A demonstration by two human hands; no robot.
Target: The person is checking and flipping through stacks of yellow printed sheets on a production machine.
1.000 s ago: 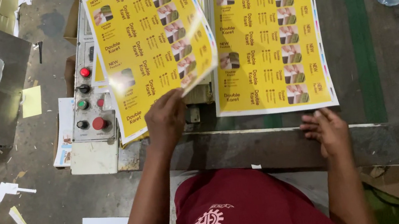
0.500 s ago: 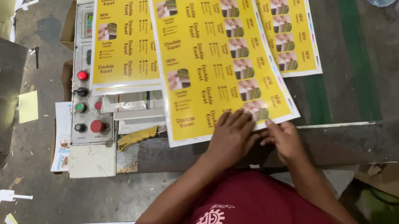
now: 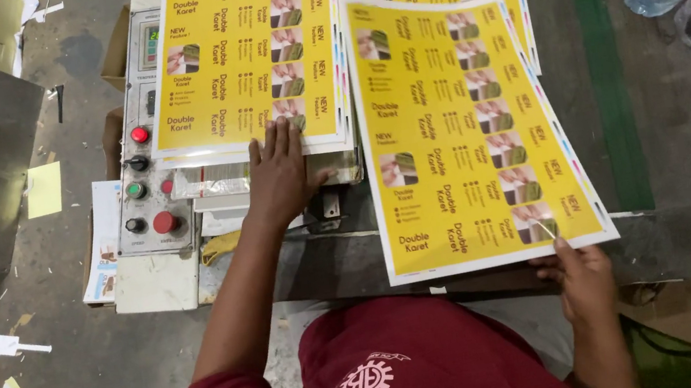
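Now L hand (image 3: 278,175) flat, spread on yellow sheet stack (image 3: 240,56); R hand (image 3: 585,277) grip pinching loose yellow sheet (image 3: 467,132).

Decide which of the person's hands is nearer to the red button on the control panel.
Left. The left hand lies flat just right of the red button; the right hand holds a yellow sheet far off.

Yellow label sheets (image 3: 467,127) beside small green screen (image 3: 150,39)

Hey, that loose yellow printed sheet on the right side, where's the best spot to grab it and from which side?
Probably by its white near edge, from the person's side. The yellow sheet lies flat with its near right corner overhanging the table, where the right hand already pinches it. Its far end overlaps another stack, so that end is harder to reach.
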